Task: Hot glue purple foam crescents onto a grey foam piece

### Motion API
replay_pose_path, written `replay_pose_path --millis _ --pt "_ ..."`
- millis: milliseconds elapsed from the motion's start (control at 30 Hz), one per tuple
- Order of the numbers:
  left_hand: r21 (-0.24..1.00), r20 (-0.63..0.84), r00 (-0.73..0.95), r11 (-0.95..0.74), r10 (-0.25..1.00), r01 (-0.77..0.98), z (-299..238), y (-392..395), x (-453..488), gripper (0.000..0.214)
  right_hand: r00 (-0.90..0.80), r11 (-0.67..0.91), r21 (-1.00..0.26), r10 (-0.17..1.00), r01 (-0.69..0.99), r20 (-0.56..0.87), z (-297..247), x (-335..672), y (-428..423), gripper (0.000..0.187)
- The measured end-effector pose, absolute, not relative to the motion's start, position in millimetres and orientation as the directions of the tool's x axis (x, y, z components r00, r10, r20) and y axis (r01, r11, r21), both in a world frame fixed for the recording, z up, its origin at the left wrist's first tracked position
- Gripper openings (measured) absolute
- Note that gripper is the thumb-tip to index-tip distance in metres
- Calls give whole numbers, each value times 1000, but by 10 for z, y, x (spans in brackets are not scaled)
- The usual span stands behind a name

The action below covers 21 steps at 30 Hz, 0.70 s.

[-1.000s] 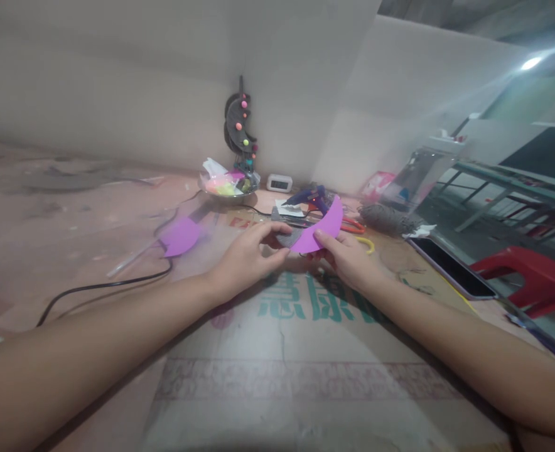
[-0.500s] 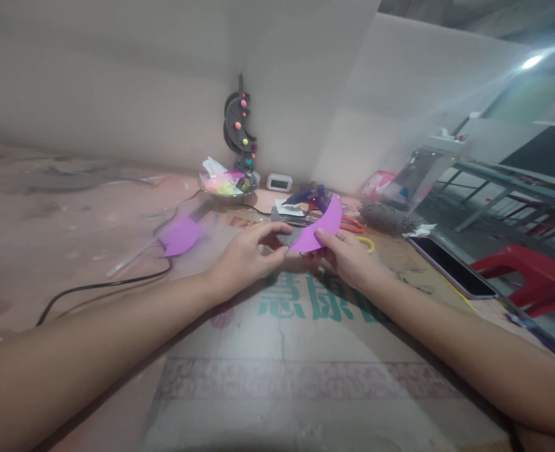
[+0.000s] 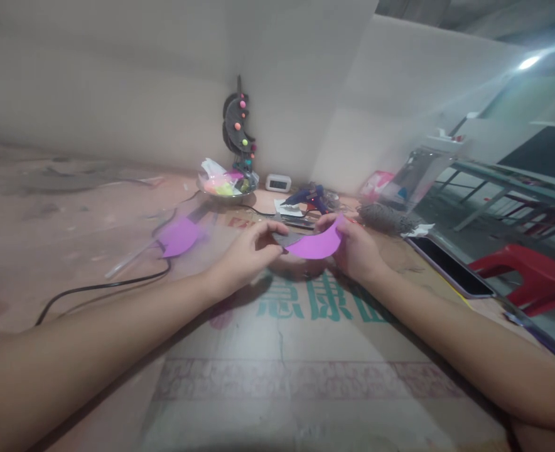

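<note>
My left hand (image 3: 258, 246) pinches the left end of a grey felt-like piece (image 3: 289, 238) between thumb and fingers. Against it lies a purple crescent-shaped sheet (image 3: 316, 245), curving up toward the right. My right hand (image 3: 355, 246) grips the crescent's right end, its fingers mostly hidden behind the sheet. Both hands are raised just over a printed cardboard sheet (image 3: 277, 342). Away to the left, a second purple cut-out (image 3: 179, 237) with a pointed corner lies on the table.
Behind my hands are a blue glue gun (image 3: 311, 196), a small white digital clock (image 3: 278, 182) and a bowl (image 3: 228, 196) of colourful bits. A dark crescent ornament with coloured balls (image 3: 238, 125) stands by the wall. Right are grey yarn (image 3: 385, 217), a phone (image 3: 451, 266) and a red stool (image 3: 527, 273).
My right hand has shifted to the crescent's right tip, its thumb no longer on the front face. The crescent has tipped lower and flatter. My left hand has barely moved.
</note>
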<state>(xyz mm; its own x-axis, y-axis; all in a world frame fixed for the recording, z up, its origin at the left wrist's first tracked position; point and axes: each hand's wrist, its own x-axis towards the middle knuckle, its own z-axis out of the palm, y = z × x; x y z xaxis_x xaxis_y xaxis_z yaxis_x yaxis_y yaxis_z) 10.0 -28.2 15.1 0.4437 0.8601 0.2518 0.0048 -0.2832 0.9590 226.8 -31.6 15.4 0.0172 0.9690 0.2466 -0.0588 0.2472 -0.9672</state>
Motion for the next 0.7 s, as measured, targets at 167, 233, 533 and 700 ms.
replay_pose_path --millis 167,233,533,700 --pt "952 276 472 -305 837 -15 184 -333 70 18 27 253 -967 967 26 254 137 2294 -291 29" --pt "942 298 444 -335 845 7 165 -315 62 18 17 250 -968 968 -17 250 113 2290 -280 38" --pt "931 346 372 -363 862 -24 -17 -146 74 15 150 207 -977 969 -51 197 86 2331 -194 42" --pt "939 331 401 -340 854 -50 -9 -158 75 11 81 278 -951 954 132 290 124 2283 -287 39"
